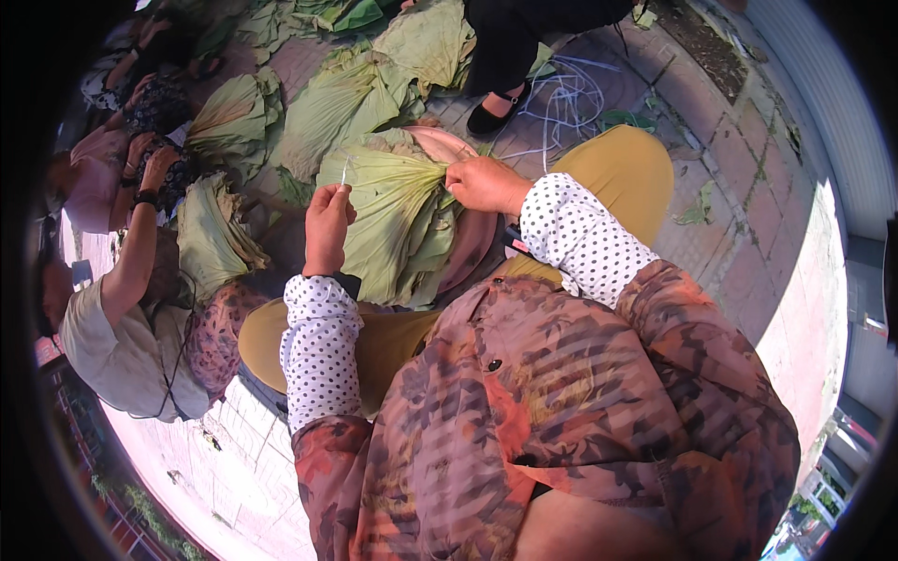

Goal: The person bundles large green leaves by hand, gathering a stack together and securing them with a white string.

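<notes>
A fan-shaped bundle of large yellow-green leaves (398,210) lies in front of me, between my knees. My right hand (486,184) is closed at the narrow, gathered end of the bundle, where the leaf folds come together. To the left, my left hand (326,227) pinches a short, thin white strip (344,172) that sticks up from between finger and thumb. That strip looks like string, though its other end cannot be made out. Under the leaves shows the rim of a pink, round, basin-like thing (440,142).
More leaf bundles (327,112) lie on the paving beyond. A tangle of white string (571,98) is on the ground at the far right, beside another person's black shoe (496,110). Several people sit at the left, one in a pale shirt (131,346) with raised arms.
</notes>
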`<state>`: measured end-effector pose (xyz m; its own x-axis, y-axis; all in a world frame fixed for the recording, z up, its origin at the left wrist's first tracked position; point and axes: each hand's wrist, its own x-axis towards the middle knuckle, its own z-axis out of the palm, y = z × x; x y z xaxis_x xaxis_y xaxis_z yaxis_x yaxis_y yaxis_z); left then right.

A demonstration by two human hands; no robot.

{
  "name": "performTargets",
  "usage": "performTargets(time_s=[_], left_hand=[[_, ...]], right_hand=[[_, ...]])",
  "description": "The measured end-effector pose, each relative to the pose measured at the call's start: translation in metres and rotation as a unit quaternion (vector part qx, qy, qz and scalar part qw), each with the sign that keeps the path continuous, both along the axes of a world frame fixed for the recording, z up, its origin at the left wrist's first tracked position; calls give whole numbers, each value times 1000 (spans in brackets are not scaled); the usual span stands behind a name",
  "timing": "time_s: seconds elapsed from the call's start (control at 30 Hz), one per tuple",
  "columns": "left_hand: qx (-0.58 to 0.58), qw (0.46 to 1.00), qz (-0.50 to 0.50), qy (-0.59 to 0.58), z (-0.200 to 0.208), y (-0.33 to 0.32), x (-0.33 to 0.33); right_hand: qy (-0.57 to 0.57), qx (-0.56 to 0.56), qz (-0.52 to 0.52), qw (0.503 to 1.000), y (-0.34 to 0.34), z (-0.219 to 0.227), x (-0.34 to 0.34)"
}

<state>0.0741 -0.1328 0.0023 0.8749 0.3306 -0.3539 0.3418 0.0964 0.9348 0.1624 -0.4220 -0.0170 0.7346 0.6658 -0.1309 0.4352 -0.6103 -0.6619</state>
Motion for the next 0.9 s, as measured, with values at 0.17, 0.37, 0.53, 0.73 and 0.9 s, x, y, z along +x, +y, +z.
performTargets(time_s=[0.17,0.37,0.53,0.73,0.9], left_hand=[[113,991,-73,12,12,-22,1],[345,910,-212,-94,-28,-67,1],[485,848,-178,-118,-32,-101,-4],[561,807,-184,-30,-17,-113,-8],[584,789,-190,-16,-25,-108,-7]], right_hand=[[74,89,-26,993,4,-6,-5],[170,151,-53,972,8,-6,-4],[201,183,-25,962,5,-5,-3],[269,214,-44,938,4,-5,1],[230,198,-49,952,4,1,0]])
